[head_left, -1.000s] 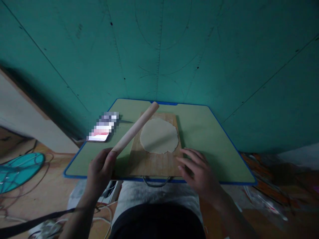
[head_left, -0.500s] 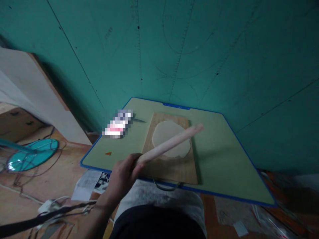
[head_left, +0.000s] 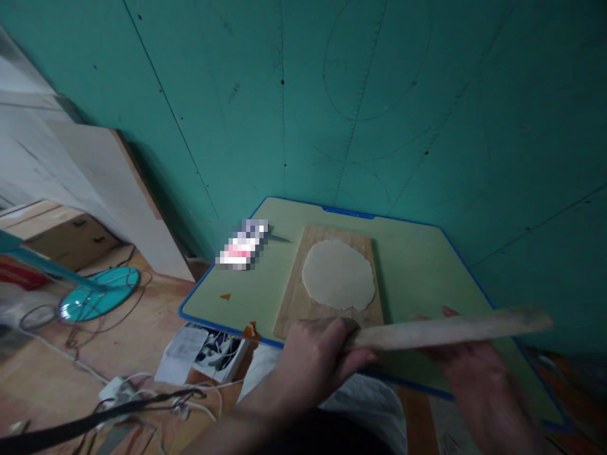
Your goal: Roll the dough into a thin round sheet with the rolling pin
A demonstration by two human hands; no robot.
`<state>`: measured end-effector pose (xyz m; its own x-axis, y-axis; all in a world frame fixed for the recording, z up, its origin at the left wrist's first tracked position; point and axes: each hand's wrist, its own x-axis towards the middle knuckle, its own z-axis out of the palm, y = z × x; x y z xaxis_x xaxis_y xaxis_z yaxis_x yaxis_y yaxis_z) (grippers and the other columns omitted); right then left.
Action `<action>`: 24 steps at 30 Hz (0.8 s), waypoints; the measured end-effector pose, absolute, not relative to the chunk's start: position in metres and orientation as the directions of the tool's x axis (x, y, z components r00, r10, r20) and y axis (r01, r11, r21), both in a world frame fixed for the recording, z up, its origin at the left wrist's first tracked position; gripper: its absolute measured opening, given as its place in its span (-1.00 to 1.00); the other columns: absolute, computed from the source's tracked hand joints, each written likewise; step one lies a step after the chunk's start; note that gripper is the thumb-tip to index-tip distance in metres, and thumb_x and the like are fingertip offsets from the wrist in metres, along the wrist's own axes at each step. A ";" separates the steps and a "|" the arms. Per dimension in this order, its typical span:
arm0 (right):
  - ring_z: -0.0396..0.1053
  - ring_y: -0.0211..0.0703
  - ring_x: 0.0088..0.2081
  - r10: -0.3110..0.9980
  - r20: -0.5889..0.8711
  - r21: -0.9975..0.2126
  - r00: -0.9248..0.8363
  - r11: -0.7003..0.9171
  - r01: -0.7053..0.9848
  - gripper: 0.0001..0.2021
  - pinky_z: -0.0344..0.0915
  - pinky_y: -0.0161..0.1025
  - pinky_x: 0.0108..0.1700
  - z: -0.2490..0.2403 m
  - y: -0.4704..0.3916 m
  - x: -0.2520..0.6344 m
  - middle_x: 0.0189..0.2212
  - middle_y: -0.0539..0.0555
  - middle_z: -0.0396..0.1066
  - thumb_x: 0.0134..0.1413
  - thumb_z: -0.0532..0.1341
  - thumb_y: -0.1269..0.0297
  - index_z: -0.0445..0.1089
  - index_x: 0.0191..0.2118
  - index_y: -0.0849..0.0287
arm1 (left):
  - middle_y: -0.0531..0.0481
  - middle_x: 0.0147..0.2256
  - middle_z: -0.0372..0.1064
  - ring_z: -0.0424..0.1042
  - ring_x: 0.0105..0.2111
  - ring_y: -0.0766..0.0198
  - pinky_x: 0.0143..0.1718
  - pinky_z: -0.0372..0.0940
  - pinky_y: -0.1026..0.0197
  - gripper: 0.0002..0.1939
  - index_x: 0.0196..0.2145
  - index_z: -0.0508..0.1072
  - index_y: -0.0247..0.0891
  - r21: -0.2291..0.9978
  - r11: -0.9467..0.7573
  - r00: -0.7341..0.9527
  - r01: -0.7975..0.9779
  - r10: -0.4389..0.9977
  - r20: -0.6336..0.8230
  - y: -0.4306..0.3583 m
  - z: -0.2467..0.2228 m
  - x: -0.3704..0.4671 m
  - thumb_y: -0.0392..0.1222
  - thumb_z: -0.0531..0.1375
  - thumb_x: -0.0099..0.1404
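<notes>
My left hand (head_left: 317, 357) is closed around the near end of a pale wooden rolling pin (head_left: 427, 332), which points to the right in front of me. Under the pin's far part is my right hand (head_left: 478, 379), slightly blurred, its fingers stretched out behind the wood; whether they touch it I cannot tell. A flat, uneven round of rolled dough (head_left: 338, 275) lies on a wooden board (head_left: 289, 313), just beyond my left hand. Nothing covers the dough now.
The board rests on a small pale green table (head_left: 417, 265) with a blue rim, against a green wall (head_left: 351, 95). A pixelated flat item (head_left: 243, 245) and a thin pointed object (head_left: 281, 239) lie left. Cables, a power strip (head_left: 118, 395) and a teal stand base (head_left: 102, 294) occupy the floor.
The rolling pin has swung from above the dough to the right and nearer my body. My left hand has moved right with it, and my right hand has come into view beneath the pin.
</notes>
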<state>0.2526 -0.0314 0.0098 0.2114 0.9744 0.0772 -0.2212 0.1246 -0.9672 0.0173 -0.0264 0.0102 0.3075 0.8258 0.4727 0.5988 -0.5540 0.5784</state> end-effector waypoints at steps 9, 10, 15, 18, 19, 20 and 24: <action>0.51 0.04 -0.54 0.846 -0.192 -0.934 0.497 -0.002 -0.357 -0.68 0.46 -0.05 -0.52 -0.017 0.011 0.270 -0.59 -0.02 0.49 -0.45 0.42 0.07 0.46 -0.43 0.03 | -0.16 -0.28 0.59 0.59 -0.32 0.05 -0.32 0.38 0.12 -0.54 0.17 0.46 -0.24 0.369 0.196 -0.258 0.908 0.958 0.127 -0.013 0.002 -0.076 -0.06 0.00 0.46; 0.50 0.05 -0.55 0.819 -0.228 -0.933 0.527 -0.030 -0.358 -0.68 0.45 -0.05 -0.55 -0.017 0.010 0.276 -0.62 -0.02 0.48 -0.48 0.40 0.08 0.44 -0.45 0.02 | -0.20 -0.21 0.61 0.60 -0.27 0.01 -0.28 0.39 0.10 -0.52 0.23 0.42 -0.22 0.285 0.271 -0.300 0.919 0.952 0.060 -0.008 0.003 -0.085 -0.10 0.00 0.45; 0.48 0.00 -0.54 0.767 -0.260 -0.939 0.586 -0.059 -0.339 -0.70 0.42 -0.10 -0.55 -0.025 0.007 0.292 -0.61 -0.05 0.44 -0.37 0.34 0.09 0.41 -0.38 0.02 | -0.26 -0.03 0.57 0.59 -0.08 -0.08 -0.17 0.40 0.06 -0.46 0.32 0.32 -0.16 0.075 0.305 -0.302 0.949 0.952 -0.053 0.010 0.007 -0.096 -0.21 -0.05 0.43; 0.48 0.01 -0.53 0.769 -0.282 -0.932 0.574 -0.077 -0.354 -0.68 0.40 -0.11 -0.55 -0.033 0.006 0.295 -0.59 -0.03 0.45 -0.37 0.34 0.10 0.41 -0.35 0.04 | -0.25 -0.03 0.58 0.59 -0.08 -0.11 -0.19 0.41 0.03 -0.46 0.32 0.31 -0.08 0.021 0.286 -0.283 0.958 0.954 -0.096 0.016 0.008 -0.094 -0.19 -0.06 0.44; 0.47 0.02 -0.54 0.766 -0.284 -0.930 0.577 -0.075 -0.359 -0.68 0.39 -0.10 -0.56 -0.036 0.006 0.296 -0.59 -0.02 0.45 -0.37 0.33 0.10 0.41 -0.35 0.04 | -0.24 -0.02 0.57 0.59 -0.08 -0.12 -0.20 0.41 0.03 -0.47 0.31 0.33 -0.06 0.008 0.278 -0.276 0.961 0.955 -0.109 0.017 0.008 -0.095 -0.19 -0.06 0.45; 0.46 0.02 -0.54 0.765 -0.281 -0.929 0.579 -0.066 -0.363 -0.68 0.39 -0.10 -0.56 -0.038 0.006 0.297 -0.59 -0.01 0.45 -0.36 0.32 0.10 0.41 -0.35 0.04 | -0.23 -0.02 0.57 0.59 -0.07 -0.12 -0.20 0.41 0.03 -0.48 0.30 0.34 -0.04 -0.005 0.271 -0.270 0.963 0.955 -0.121 0.018 0.008 -0.096 -0.18 -0.07 0.46; 0.46 0.02 -0.56 0.775 -0.276 -0.927 0.569 -0.058 -0.371 -0.67 0.38 -0.10 -0.58 -0.040 0.006 0.298 -0.62 -0.02 0.44 -0.39 0.32 0.10 0.40 -0.35 0.03 | -0.23 -0.05 0.59 0.59 -0.10 -0.11 -0.22 0.39 0.02 -0.50 0.27 0.39 -0.03 -0.053 0.242 -0.247 0.969 0.959 -0.136 0.021 0.009 -0.100 -0.16 -0.07 0.47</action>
